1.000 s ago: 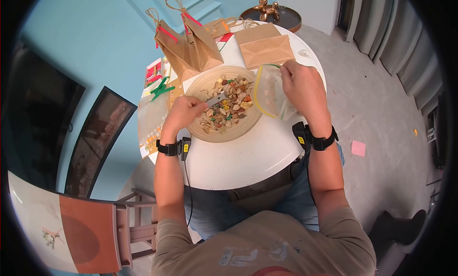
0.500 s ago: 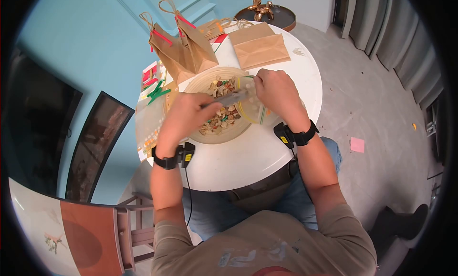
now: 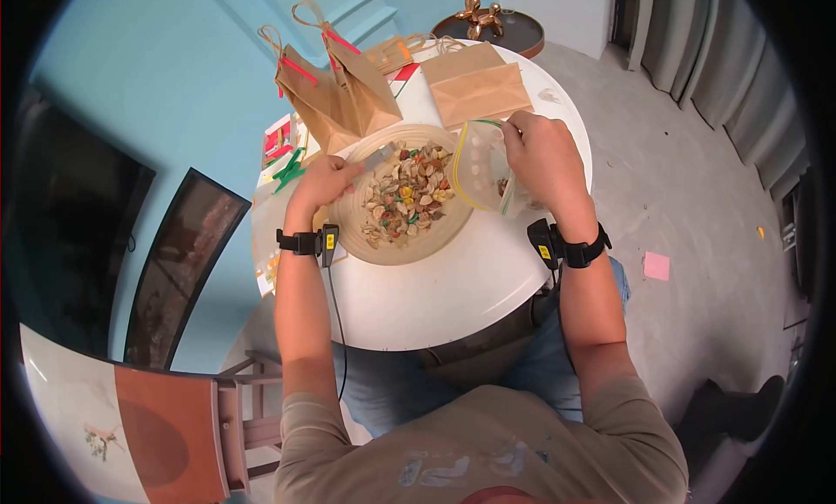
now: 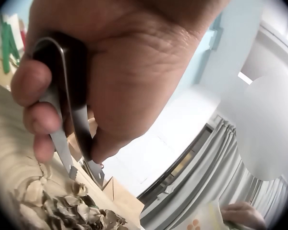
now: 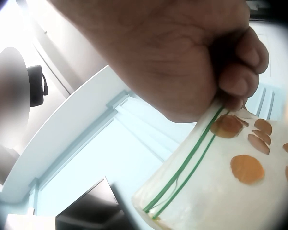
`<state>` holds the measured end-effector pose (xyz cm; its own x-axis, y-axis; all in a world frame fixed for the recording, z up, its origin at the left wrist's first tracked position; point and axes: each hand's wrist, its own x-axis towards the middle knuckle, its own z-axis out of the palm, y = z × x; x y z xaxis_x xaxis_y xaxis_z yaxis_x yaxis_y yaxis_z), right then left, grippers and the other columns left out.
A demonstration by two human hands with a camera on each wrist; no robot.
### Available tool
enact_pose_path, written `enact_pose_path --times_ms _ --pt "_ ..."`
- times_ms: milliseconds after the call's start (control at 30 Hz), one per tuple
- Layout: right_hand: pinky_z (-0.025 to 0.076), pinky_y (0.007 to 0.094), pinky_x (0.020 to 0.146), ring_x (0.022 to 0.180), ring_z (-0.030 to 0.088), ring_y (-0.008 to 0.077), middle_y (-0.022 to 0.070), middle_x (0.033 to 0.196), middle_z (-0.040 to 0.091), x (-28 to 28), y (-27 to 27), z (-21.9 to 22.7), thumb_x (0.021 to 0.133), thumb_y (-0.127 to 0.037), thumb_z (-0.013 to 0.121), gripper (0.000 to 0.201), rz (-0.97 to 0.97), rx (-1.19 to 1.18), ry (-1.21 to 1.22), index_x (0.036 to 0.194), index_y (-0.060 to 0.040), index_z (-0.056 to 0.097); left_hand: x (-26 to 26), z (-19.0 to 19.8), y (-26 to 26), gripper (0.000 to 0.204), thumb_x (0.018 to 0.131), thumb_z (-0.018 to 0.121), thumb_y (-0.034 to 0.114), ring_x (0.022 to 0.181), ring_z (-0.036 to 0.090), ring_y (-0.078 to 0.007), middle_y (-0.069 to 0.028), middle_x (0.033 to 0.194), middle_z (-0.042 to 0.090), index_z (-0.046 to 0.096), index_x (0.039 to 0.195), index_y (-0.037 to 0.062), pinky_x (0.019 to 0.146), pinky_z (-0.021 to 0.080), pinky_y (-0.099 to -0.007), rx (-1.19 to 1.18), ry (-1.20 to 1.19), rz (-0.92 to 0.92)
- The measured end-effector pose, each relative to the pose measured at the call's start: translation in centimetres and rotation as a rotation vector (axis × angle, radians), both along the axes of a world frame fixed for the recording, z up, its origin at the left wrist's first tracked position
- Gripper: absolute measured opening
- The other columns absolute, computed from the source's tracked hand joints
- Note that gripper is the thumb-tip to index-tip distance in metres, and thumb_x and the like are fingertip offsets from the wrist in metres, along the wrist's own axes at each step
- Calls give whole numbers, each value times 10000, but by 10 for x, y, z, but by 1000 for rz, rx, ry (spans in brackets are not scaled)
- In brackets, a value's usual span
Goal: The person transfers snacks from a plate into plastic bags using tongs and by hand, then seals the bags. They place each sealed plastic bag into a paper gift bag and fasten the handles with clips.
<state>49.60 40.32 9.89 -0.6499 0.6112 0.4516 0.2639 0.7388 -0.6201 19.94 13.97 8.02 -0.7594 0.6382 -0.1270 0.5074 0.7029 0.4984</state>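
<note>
Tongs (image 3: 379, 159): gripped, lay right of left hand (image 3: 324, 182).
Bag (image 3: 478, 160): pinched, hung left of right hand (image 3: 547, 157).
Change: tongs had shifted frame-left.

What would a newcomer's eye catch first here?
Probably the multicoloured petal-like pieces heaped in the round beige dish on the white table. Next, shiny metal tweezers in the left grip, above the dish's far-left edge, and a clear zip-top plastic bag in the right grip, by its right edge.
</note>
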Motion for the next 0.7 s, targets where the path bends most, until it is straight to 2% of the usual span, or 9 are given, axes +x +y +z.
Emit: enact_pose_path --times_ms 67,167,367,500,600,700 --pt "613 556 806 796 745 498 322 848 738 0 3 -2 1046 -151 664 287 -1 19 -3 906 64 793 1 -3 1 474 1037 790 436 465 529 -92 -1 623 639 773 812 20 452 388 -289 86 -159 105" --pt "613 556 804 796 745 497 322 846 739 2 2 0 1046 -145 659 287 -4 15 -8 903 65 793 11 -2 0 458 1030 795 430 457 508 -84 11 618 628 758 791 41 446 370 -279 44 -296 34" --pt "615 550 802 798 748 494 321 844 739 -2 2 -2 1047 -152 665 291 11 19 1 906 65 796 30 7 11 417 1026 800 426 498 529 -62 29 669 666 775 822 63 455 362 -265 -7 -318 -128" --pt "616 548 804 802 750 493 321 845 740 -2 0 -1 1050 -159 665 294 10 23 -5 915 63 801 41 7 16 377 1017 823 396 524 538 -55 34 689 678 785 840 66 471 368 -257 1 -305 -148" --pt "616 547 811 806 752 491 321 846 741 -2 -1 0 1053 -161 662 297 10 19 -6 916 62 803 41 1 14 334 1005 847 356 539 535 -55 30 698 683 790 856 63 499 382 -251 22 -264 -178" --pt "614 547 815 809 752 492 321 847 740 -2 -2 0 1052 -160 660 298 13 13 -13 913 63 801 40 -8 10 339 999 858 340 583 558 -82 -1 700 701 830 896 18 555 437 -283 60 -230 -222"
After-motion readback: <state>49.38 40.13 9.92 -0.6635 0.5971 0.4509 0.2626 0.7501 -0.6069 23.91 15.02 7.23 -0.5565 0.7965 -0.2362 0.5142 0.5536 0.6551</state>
